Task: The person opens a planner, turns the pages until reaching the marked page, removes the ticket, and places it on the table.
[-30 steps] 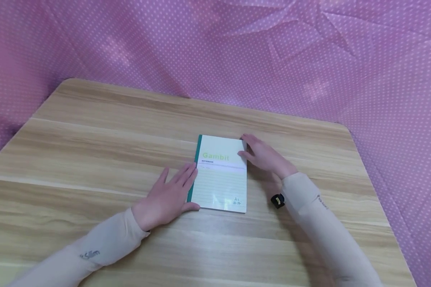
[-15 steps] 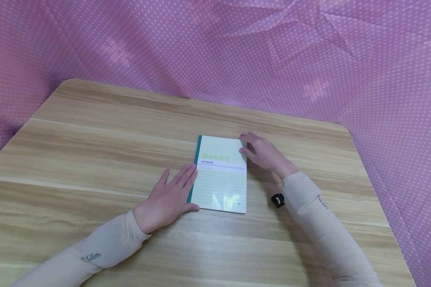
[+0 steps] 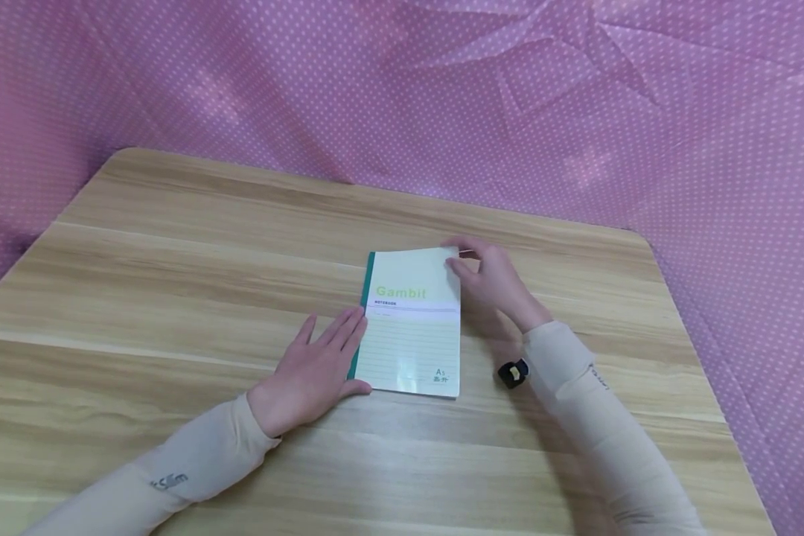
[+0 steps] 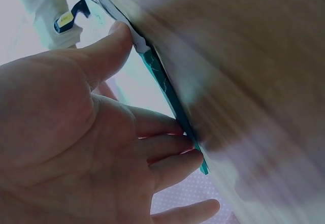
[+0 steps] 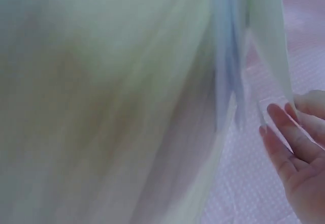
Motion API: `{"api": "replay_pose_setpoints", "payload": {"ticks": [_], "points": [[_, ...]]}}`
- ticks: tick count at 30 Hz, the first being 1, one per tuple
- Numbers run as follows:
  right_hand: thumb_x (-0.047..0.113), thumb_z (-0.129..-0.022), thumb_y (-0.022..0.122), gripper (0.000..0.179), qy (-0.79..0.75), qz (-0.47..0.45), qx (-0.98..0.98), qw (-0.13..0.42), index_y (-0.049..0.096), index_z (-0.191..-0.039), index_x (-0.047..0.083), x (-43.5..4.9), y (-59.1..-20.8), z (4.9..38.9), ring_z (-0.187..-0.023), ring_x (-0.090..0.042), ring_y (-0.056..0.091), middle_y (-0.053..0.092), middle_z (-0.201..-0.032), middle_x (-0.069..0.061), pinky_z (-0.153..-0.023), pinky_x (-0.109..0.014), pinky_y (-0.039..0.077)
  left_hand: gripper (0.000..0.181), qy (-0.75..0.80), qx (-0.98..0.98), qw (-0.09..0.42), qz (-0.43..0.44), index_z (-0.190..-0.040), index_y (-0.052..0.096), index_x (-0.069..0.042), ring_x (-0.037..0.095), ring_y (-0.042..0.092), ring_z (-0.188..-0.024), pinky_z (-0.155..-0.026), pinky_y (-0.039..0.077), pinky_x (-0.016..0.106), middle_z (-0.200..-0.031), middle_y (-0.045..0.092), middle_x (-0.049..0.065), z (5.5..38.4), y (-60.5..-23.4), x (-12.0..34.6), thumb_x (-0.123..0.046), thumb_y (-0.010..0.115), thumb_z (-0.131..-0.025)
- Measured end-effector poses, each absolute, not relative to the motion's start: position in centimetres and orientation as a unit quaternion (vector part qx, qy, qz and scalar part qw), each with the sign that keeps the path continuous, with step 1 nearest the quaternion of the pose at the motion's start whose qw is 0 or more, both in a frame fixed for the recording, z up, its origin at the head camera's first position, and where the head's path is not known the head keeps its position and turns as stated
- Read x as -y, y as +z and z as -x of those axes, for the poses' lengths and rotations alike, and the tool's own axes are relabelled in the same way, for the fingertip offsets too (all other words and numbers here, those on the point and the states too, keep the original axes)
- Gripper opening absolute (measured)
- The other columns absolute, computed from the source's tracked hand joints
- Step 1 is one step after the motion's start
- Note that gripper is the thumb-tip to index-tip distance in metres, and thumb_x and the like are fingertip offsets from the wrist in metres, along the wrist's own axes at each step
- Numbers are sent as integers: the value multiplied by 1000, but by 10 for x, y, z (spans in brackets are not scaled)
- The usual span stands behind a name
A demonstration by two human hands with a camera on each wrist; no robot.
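Observation:
A notebook (image 3: 409, 346) with a pale cover reading "Gambit" and a green spine lies upright to me at the middle of the table. My left hand (image 3: 311, 380) rests at its left side, straight fingertips against the green spine (image 4: 165, 84) and the thumb over the near left corner. At the far right corner my right hand (image 3: 499, 279) pinches the cover between thumb and fingers, and that corner is raised. In the right wrist view the lifted cover (image 5: 269, 36) stands apart from other pages, its corner between thumb and fingertips of the right hand (image 5: 307, 163).
The wood-grain table (image 3: 174, 246) has rounded far corners. A pink dotted cloth (image 3: 402, 97) hangs behind and beside it. A small black device (image 3: 512, 374) is at the right wrist, under the sleeve (image 3: 563, 357).
My right fingers have lifted the notebook's far right corner, which lay flat before. The left hand has stayed in place at the spine.

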State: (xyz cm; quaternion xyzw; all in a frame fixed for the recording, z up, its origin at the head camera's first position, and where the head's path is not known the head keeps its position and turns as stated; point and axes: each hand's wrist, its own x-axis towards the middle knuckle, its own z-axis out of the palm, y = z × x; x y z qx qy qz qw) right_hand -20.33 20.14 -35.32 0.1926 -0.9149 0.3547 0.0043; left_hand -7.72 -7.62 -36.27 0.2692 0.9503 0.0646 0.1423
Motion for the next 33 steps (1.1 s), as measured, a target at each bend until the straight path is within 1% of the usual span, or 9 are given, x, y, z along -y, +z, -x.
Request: {"api": "replay_pose_setpoints", "payload": {"ticks": [3,6,9,12,14,19,23,26,33], "points": [[7,-95,64,33,400,-163,902,14,63,-128,5,-198,-351,201,-104,-28,65,70,-107,-14,-87,-37,53,86,65,-950,145,-270,-153,23,4,29,15,-148,-115,11,59,-161,18,17,77,-363,76,-51,57,-96],[7,-94,66,44,439,-134,888,10,57,-136,6,-194,-348,195,-81,-22,65,71,-89,-16,-70,-26,51,87,65,-949,146,-272,-153,23,4,30,15,-148,-115,11,59,-161,18,17,78,-363,76,-52,56,-95],[9,-95,64,54,494,-110,862,-23,46,-146,5,-194,-349,186,-73,-18,65,71,-92,-20,-62,-22,50,88,65,-949,149,-271,-153,22,4,29,14,-149,-115,11,59,-161,18,16,78,-362,76,-53,55,-95],[13,-99,59,53,543,-78,833,-72,41,-148,5,-194,-351,174,-83,-20,70,70,-105,-23,-69,-23,55,88,71,-948,154,-271,-153,21,3,29,13,-149,-116,10,58,-161,17,16,79,-363,76,-54,55,-95],[16,-101,56,52,564,-55,817,-102,39,-149,4,-194,-352,165,-98,-23,70,67,-118,-21,-81,-29,56,89,79,-946,158,-270,-154,21,3,29,13,-149,-116,9,58,-161,16,16,79,-362,77,-54,55,-95],[23,-104,50,50,609,-33,781,-134,39,-149,4,-192,-351,142,-109,-29,66,63,-126,-20,-92,-39,52,91,120,-940,147,-284,-154,18,3,29,11,-149,-115,11,59,-162,13,16,77,-361,79,-56,55,-95],[27,-105,48,51,641,-40,756,-129,40,-148,2,-184,-348,127,-110,-28,65,61,-127,-21,-93,-41,52,91,166,-933,100,-303,-155,15,1,27,11,-149,-115,15,59,-163,10,14,73,-360,76,-55,55,-95],[28,-105,46,52,661,-56,739,-113,39,-147,-1,-175,-345,119,-109,-28,65,59,-129,-23,-92,-38,52,90,194,-929,53,-311,-156,14,-2,25,14,-149,-114,19,58,-163,9,12,71,-356,72,-54,55,-96],[28,-107,42,48,689,-129,705,-111,45,-144,-3,-151,-340,112,-106,-31,66,57,-133,-24,-91,-39,53,84,196,-926,-29,-323,-157,8,-6,22,16,-148,-115,21,52,-164,10,9,66,-343,65,-46,53,-99]]}}
